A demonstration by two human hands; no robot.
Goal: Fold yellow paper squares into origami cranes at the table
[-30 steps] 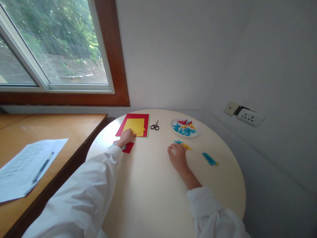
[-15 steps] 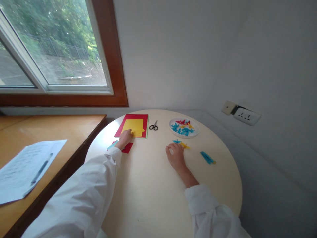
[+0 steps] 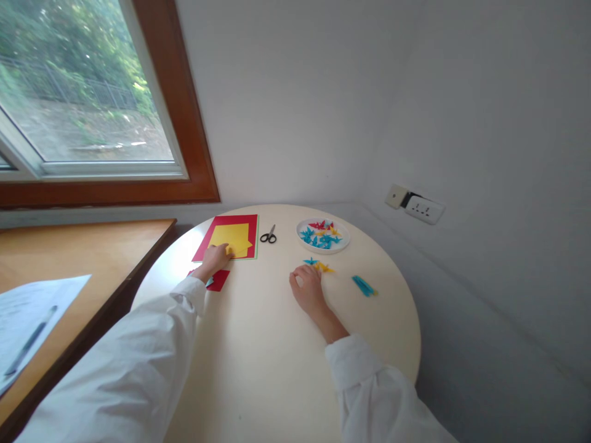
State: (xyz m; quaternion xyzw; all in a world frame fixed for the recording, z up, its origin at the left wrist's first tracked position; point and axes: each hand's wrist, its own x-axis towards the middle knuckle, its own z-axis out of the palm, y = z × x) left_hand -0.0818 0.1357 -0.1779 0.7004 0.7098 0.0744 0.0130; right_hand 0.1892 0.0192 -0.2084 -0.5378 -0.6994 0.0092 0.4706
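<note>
Small yellow paper (image 3: pixel 242 249) points one corner rightward, past bent left fingers (image 3: pixel 222 248); right fingers (image 3: pixel 302 271) nearly meet, holds unclear.

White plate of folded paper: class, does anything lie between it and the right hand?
Yes. A blue folded piece and a yellow folded piece lie on the table just beyond the right hand, on the side toward the white plate. Whether the hand touches either one cannot be told.
</note>
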